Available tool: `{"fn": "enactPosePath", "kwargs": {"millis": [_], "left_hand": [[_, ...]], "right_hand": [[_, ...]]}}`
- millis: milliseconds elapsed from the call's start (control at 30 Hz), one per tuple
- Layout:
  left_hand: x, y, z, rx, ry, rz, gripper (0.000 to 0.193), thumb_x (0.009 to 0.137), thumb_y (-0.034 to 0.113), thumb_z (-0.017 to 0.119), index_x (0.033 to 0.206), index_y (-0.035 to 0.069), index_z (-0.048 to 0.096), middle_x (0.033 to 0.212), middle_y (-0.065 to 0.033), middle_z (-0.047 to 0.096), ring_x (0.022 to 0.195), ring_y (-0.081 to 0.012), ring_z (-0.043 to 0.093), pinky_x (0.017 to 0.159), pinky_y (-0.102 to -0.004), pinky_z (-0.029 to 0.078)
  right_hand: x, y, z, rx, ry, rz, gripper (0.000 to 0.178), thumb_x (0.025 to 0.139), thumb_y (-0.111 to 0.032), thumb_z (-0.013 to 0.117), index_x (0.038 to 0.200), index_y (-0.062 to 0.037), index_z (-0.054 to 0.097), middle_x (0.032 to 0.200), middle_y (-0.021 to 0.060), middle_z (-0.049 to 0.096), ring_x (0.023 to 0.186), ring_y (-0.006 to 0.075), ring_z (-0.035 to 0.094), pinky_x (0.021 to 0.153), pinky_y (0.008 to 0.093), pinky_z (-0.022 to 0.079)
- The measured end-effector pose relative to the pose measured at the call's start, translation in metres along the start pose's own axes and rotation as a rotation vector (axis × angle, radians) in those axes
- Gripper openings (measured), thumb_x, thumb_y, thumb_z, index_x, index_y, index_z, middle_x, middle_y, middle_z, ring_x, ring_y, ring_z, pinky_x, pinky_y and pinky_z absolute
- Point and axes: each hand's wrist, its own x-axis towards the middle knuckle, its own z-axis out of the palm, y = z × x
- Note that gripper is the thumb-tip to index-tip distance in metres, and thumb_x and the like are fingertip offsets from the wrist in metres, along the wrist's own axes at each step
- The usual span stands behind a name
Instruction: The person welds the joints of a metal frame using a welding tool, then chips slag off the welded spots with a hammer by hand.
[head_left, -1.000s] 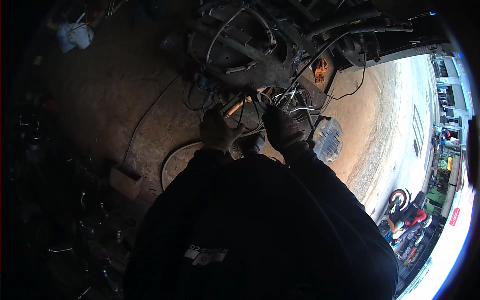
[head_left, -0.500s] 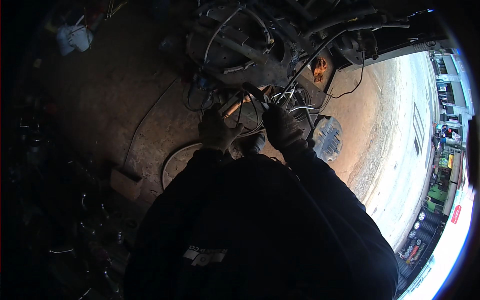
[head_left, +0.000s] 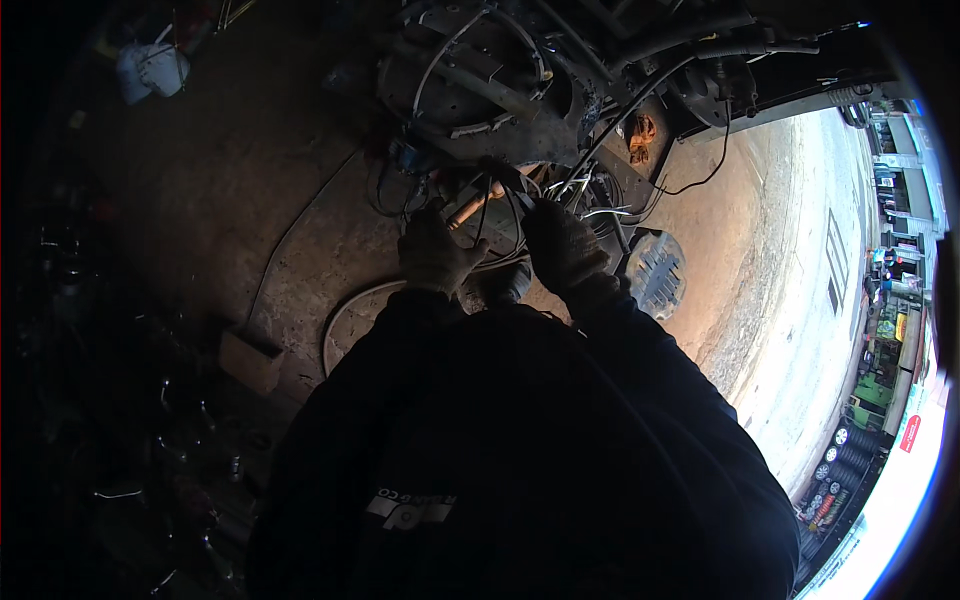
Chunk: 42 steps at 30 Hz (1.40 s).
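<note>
Both my hands wear pale work gloves and work in dim light, close to a bundle of cables. My left hand [head_left: 432, 252] has its thumb out to the side and its fingers curled; what they hold is hidden in shadow. My right hand [head_left: 566, 246] is closed on a dark, strip-like piece [head_left: 503, 176] with a pale, narrow edge by the fingers. An orange-brown rod [head_left: 474, 206] lies slanted between the hands. Beyond the right hand, loose black and white wires [head_left: 600, 212] bunch together beneath a large dark metal assembly with a round frame [head_left: 470, 128].
A round slotted plate [head_left: 657, 275] lies right of my right hand. An orange-brown crumpled thing [head_left: 641, 138] sits farther back. A hose [head_left: 338, 325] curves at left, near a small box [head_left: 250, 362]. Metal tools [head_left: 120, 494] are scattered lower left. Outside runs a bright road [head_left: 800, 300].
The dark strip's raised end shifts slightly in front of my right hand. Both hands stay in nearly the same place.
</note>
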Motion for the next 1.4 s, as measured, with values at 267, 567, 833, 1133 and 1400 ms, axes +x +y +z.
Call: {"fn": "enactPosePath", "kwargs": {"millis": [267, 567, 833, 1133, 1400], "left_hand": [[-0.003, 0.004, -0.004, -0.023, 0.023, 0.023, 0.098, 0.069, 0.054, 0.090, 0.144, 0.008, 0.046, 0.129, -0.0141, 0.060, 0.121, -0.0309, 0.062, 0.095, -0.0505, 0.053], [-0.001, 0.011, -0.016, -0.062, 0.017, 0.015, 0.094, 0.070, 0.050, 0.091, 0.142, 0.010, 0.046, 0.127, -0.0119, 0.060, 0.119, -0.0294, 0.062, 0.096, -0.0499, 0.053], [0.005, 0.003, -0.015, -0.103, -0.139, -0.050, 0.101, 0.070, 0.052, 0.089, 0.148, 0.007, 0.043, 0.132, -0.0172, 0.059, 0.123, -0.0341, 0.061, 0.100, -0.0501, 0.052], [0.006, -0.001, -0.002, -0.277, -0.065, 0.037, 0.102, 0.069, 0.051, 0.091, 0.147, 0.005, 0.044, 0.140, -0.0194, 0.054, 0.129, -0.0371, 0.056, 0.105, -0.0502, 0.050], [0.006, -0.023, 0.005, -0.222, -0.041, 0.072, 0.104, 0.069, 0.051, 0.091, 0.148, 0.005, 0.043, 0.139, -0.0197, 0.054, 0.130, -0.0390, 0.055, 0.105, -0.0506, 0.049]], "right_hand": [[0.009, 0.015, 0.009, -0.042, -0.037, -0.011, 0.024, 0.102, -0.018, 0.056, 0.119, -0.0041, 0.065, 0.109, 0.0177, 0.067, 0.102, 0.0407, 0.067, 0.086, 0.0475, 0.054], [-0.022, 0.093, 0.026, 0.164, 0.433, -0.175, 0.021, 0.098, -0.020, 0.064, 0.113, -0.0049, 0.066, 0.086, 0.0120, 0.064, 0.084, 0.0343, 0.065, 0.073, 0.0418, 0.053], [-0.074, 0.086, 0.003, 0.607, 0.172, 0.551, 0.031, 0.104, -0.017, 0.056, 0.132, -0.0062, 0.062, 0.103, 0.0025, 0.070, 0.082, 0.0149, 0.063, 0.064, 0.0298, 0.050], [-0.182, 0.157, 0.087, 0.084, 0.138, 0.515, 0.039, 0.090, -0.008, 0.065, 0.129, -0.0086, 0.065, 0.099, 0.0133, 0.067, 0.084, 0.0326, 0.067, 0.070, 0.0437, 0.055], [-0.128, 0.093, 0.045, 0.284, -0.036, 0.513, 0.030, 0.097, -0.025, 0.067, 0.121, -0.0061, 0.066, 0.089, 0.0150, 0.069, 0.077, 0.0333, 0.069, 0.064, 0.0434, 0.053]]}}
